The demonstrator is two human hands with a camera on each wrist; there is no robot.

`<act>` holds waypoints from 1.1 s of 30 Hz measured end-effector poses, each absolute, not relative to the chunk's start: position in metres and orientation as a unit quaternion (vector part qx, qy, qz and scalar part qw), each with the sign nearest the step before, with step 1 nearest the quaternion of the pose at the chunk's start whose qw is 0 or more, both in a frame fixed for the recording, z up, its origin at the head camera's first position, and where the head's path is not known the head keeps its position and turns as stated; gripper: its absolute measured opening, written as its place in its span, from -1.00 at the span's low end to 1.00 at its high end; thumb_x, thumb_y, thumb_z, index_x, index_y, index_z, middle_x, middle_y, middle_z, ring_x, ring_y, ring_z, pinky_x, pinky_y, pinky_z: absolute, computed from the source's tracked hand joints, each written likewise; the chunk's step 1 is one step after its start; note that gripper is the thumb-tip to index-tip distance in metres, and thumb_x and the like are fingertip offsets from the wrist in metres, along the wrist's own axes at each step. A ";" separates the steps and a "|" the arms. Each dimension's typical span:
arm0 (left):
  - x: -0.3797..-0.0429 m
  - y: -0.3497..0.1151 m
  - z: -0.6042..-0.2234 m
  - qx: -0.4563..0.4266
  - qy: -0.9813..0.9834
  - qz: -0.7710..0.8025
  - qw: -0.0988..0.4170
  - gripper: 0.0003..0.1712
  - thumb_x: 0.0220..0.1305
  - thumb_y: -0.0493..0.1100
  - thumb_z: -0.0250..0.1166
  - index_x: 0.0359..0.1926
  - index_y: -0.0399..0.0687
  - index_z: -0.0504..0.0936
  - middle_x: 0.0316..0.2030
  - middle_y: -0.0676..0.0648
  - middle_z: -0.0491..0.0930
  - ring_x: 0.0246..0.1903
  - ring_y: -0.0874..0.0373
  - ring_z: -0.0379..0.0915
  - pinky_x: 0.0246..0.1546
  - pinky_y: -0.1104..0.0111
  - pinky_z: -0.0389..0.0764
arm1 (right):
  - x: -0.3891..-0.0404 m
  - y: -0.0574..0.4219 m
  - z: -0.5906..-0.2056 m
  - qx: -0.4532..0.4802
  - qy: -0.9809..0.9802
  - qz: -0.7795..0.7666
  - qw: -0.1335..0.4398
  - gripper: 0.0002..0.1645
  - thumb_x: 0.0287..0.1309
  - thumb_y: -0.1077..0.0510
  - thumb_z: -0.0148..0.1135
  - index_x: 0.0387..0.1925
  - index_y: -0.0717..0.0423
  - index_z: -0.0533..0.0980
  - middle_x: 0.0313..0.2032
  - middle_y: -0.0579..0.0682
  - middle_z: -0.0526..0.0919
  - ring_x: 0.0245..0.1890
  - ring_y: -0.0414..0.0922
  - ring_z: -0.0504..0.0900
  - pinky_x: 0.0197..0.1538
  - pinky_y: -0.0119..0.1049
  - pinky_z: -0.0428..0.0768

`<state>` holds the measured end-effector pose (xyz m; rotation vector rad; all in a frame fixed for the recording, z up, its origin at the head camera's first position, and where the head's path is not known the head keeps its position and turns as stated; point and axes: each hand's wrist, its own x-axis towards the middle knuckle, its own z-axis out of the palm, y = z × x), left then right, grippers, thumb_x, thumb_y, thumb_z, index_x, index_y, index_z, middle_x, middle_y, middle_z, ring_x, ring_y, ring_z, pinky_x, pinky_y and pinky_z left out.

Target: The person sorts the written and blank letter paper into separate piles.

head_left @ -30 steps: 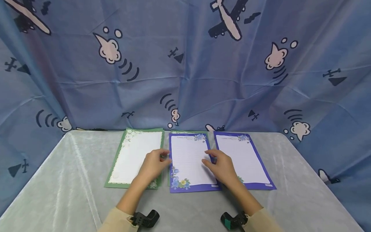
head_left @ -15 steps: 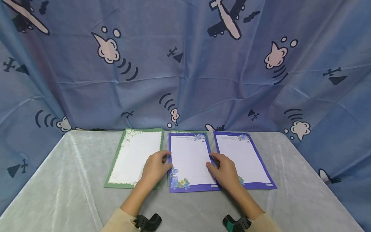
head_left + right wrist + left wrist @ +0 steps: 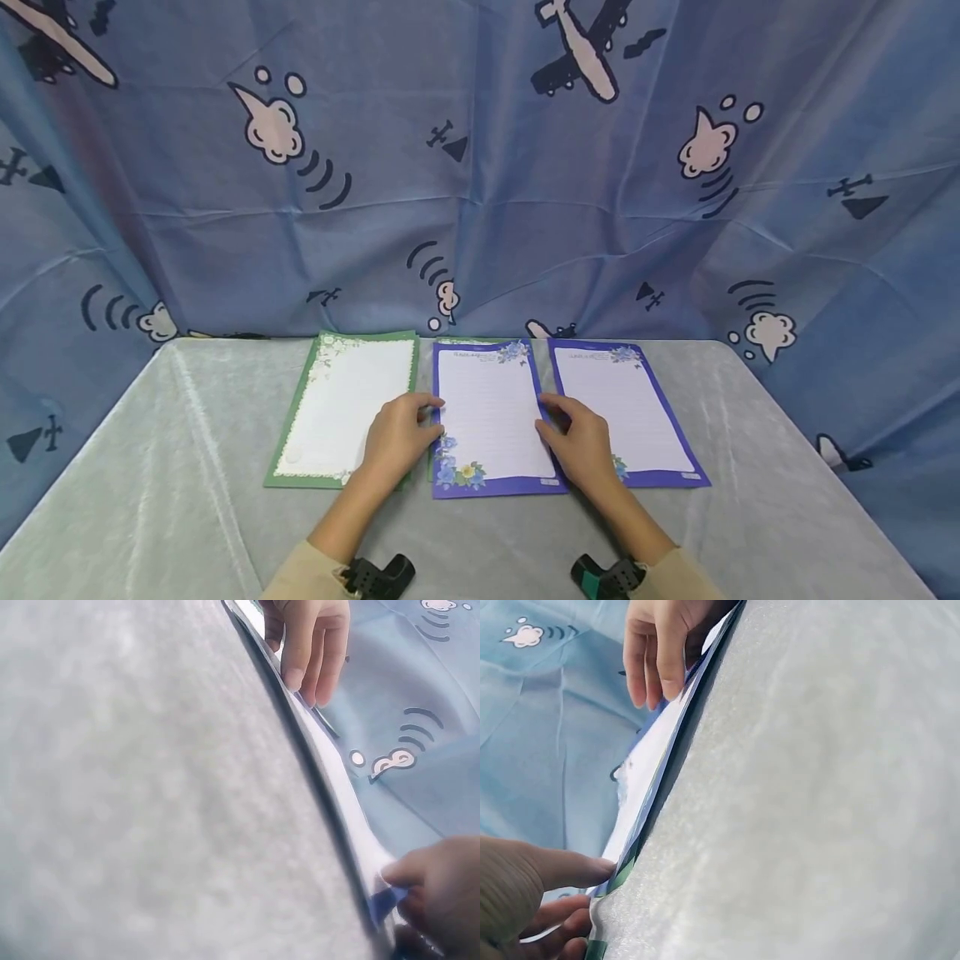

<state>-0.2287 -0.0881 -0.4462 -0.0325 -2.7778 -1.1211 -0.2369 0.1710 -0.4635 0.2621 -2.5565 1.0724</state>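
Observation:
A purple-bordered sheet of letter paper (image 3: 491, 417) with blue flowers lies in the middle of the table in the head view, partly over a green-bordered sheet (image 3: 450, 341). My left hand (image 3: 397, 435) pinches its left edge, thumb on top. On the opposite edge my right hand (image 3: 583, 443) pinches it, its thumb over the white face. Both wrist views show the paper (image 3: 641, 776) nearly edge-on; in the right wrist view the purple border (image 3: 386, 901) shows between my right thumb and fingers.
Left of the middle sheet lie green-bordered sheets (image 3: 345, 400), partly under my left hand. Another purple-bordered sheet (image 3: 622, 408) is on the right. A pale plush cloth covers the table (image 3: 202, 500); a blue printed curtain (image 3: 480, 167) hangs behind it.
My left hand has come down onto the left edge of the middle sheet. My right hand has shifted from above its face to its right edge, and both hands now pinch it.

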 end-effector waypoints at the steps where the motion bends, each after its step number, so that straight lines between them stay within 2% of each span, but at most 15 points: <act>1: -0.229 -0.088 -0.446 -0.010 -0.925 -0.374 0.072 -0.69 0.08 -0.25 0.53 -0.09 -0.07 0.80 -0.18 -0.12 0.78 -0.20 0.09 0.67 -0.20 0.18 0.65 | -0.237 0.171 -0.463 0.093 -0.901 0.383 0.183 -0.56 0.01 0.37 0.48 0.01 0.22 0.68 -0.15 0.17 0.79 -0.16 0.06 0.75 -0.05 -0.07 0.70; 6: -0.229 -0.089 -0.445 -0.011 -0.925 -0.373 0.071 -0.70 0.07 -0.25 0.53 -0.11 -0.05 0.80 -0.19 -0.10 0.78 -0.22 0.10 0.65 -0.21 0.19 0.63 | -0.237 0.170 -0.462 0.085 -0.888 0.410 0.191 -0.61 0.00 0.42 0.46 -0.06 0.19 0.71 -0.30 0.11 0.78 -0.36 -0.09 0.68 -0.29 -0.42 0.62; 12: -0.229 -0.090 -0.445 -0.015 -0.925 -0.373 0.070 -0.72 0.09 -0.23 0.53 -0.11 -0.04 0.80 -0.19 -0.09 0.76 -0.24 0.12 0.62 -0.22 0.20 0.62 | -0.239 0.168 -0.461 0.063 -0.881 0.431 0.184 -0.72 0.10 0.38 0.40 -0.10 0.19 0.74 -0.23 0.12 0.82 -0.38 -0.14 0.73 -0.30 -0.52 0.57; 15: -0.230 -0.090 -0.446 -0.014 -0.923 -0.378 0.066 -0.70 0.10 -0.20 0.52 -0.09 -0.03 0.79 -0.21 -0.07 0.75 -0.26 0.16 0.58 -0.25 0.24 0.58 | -0.240 0.168 -0.459 0.033 -0.875 0.455 0.164 -0.73 0.14 0.36 0.38 -0.10 0.19 0.74 -0.17 0.14 0.82 -0.34 -0.13 0.75 -0.26 -0.56 0.57; 23: -0.232 -0.092 -0.446 -0.014 -0.905 -0.421 0.056 -0.65 0.19 -0.19 0.45 0.02 -0.08 0.74 -0.46 -0.02 0.58 -0.49 0.18 0.37 -0.46 0.37 0.35 | -0.240 0.170 -0.451 -0.062 -0.834 0.543 0.069 -0.68 0.24 0.28 0.33 0.04 0.15 0.70 0.02 0.14 0.76 -0.08 -0.26 0.63 -0.11 -0.61 0.53; 29: -0.234 -0.093 -0.444 -0.017 -0.873 -0.483 0.067 -0.71 0.21 -0.27 0.42 -0.02 -0.09 0.75 -0.26 -0.10 0.77 -0.37 0.18 0.62 -0.40 0.39 0.55 | -0.239 0.171 -0.443 -0.082 -0.811 0.578 0.033 -0.63 0.27 0.24 0.32 0.11 0.18 0.66 0.06 0.17 0.70 0.02 -0.18 0.60 -0.11 -0.66 0.53; 33: -0.234 -0.093 -0.436 -0.025 -0.849 -0.523 0.072 -0.72 0.20 -0.31 0.42 -0.04 -0.09 0.77 -0.18 -0.12 0.77 -0.34 0.15 0.63 -0.40 0.41 0.59 | -0.239 0.171 -0.435 -0.090 -0.814 0.573 0.023 -0.63 0.29 0.20 0.32 0.12 0.13 0.65 0.10 0.14 0.69 0.06 -0.14 0.59 -0.12 -0.65 0.54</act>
